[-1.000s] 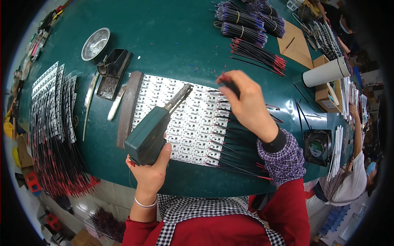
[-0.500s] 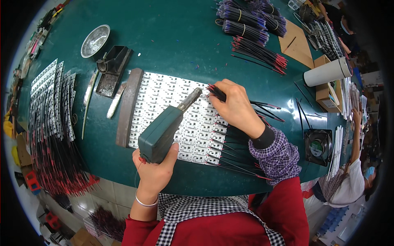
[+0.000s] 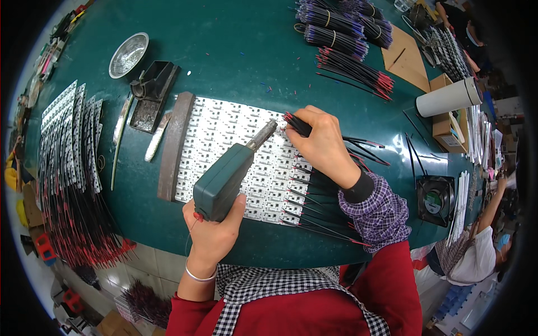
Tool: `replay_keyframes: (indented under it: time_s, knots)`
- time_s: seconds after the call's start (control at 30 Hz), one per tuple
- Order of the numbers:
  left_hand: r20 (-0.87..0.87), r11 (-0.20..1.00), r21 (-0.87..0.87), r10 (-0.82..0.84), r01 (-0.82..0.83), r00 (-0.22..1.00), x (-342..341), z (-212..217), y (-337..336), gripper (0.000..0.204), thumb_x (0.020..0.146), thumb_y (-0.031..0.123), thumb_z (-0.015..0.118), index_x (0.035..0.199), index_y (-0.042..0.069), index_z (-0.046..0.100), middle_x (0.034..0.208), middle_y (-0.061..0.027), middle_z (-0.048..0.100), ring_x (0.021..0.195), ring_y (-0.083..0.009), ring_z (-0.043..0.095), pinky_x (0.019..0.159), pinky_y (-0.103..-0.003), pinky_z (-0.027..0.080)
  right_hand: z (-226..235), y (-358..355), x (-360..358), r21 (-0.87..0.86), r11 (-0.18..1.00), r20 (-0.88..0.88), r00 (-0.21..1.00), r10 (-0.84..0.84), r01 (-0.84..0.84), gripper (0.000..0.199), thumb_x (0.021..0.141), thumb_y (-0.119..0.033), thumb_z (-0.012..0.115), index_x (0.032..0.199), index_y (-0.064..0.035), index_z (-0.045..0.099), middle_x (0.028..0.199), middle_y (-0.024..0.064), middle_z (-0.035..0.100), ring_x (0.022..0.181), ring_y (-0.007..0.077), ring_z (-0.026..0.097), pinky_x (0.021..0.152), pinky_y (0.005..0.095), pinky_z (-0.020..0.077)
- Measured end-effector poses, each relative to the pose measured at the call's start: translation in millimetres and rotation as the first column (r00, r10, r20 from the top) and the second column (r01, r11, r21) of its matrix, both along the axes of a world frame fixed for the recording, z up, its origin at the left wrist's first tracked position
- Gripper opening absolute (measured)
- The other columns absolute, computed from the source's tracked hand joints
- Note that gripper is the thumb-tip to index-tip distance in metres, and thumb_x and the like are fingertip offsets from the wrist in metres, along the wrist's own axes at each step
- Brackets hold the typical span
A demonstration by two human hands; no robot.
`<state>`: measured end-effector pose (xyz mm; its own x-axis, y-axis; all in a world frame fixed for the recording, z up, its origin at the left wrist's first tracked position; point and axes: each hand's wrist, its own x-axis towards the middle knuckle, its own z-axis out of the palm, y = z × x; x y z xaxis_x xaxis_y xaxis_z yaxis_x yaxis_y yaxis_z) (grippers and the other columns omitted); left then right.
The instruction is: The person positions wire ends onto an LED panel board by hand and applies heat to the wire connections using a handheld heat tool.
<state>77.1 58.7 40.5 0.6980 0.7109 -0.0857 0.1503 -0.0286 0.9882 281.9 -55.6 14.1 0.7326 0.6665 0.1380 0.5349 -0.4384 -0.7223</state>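
Along the left edge of the round green bench [image 3: 235, 50] I saw fanned white strips with black-and-red leads [image 3: 67, 185], and toward the far left a small shiny metal bowl [image 3: 128, 54] beside a dark metal stand [image 3: 152, 95]. My left hand [image 3: 216, 232] was clamped around the grip of the dark green pistol-shaped soldering gun [image 3: 224, 182], wrist bent up from the near edge, the barrel angled up and right so its metal tip [image 3: 268, 131] sat over the white panel of small circuit boards [image 3: 235, 151] lying mid-bench against a long brown metal bar [image 3: 175, 145]. My right hand [image 3: 322, 145] came in from the right, forearm in a checked cuff, knuckles arched, fingers pinched shut on a bunch of thin black wires with red ends [image 3: 297, 124], just beside the tip. Judging from this, doing it well meant resting the heel of the right hand on the panel, presenting one wire end flat on its pad, and touching the tip only briefly. Further right lay bundled wires [image 3: 353, 67], a white paper roll [image 3: 448, 98] and a small black fan [image 3: 436, 200].
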Motion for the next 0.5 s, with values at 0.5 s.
replay_keyframes:
  time_s: [0.5]
  knots:
    - [-0.087,0.988,0.122,-0.081,0.091,0.993,1.6,-4.9,4.3,0.013,0.078,0.004,0.074,0.086,-0.005,0.067,0.071,-0.0029,0.065,0.062,-0.0065,0.056,0.055,-0.025,0.044,-9.0,0.6,-0.5,0.05,0.999,0.096,0.995,0.013,-0.018,0.012,0.076,-0.004,0.066,0.083,0.0063,0.064,0.073,0.0177,0.057,0.066,0.0357,0.057,0.06,0.0415,0.0427]
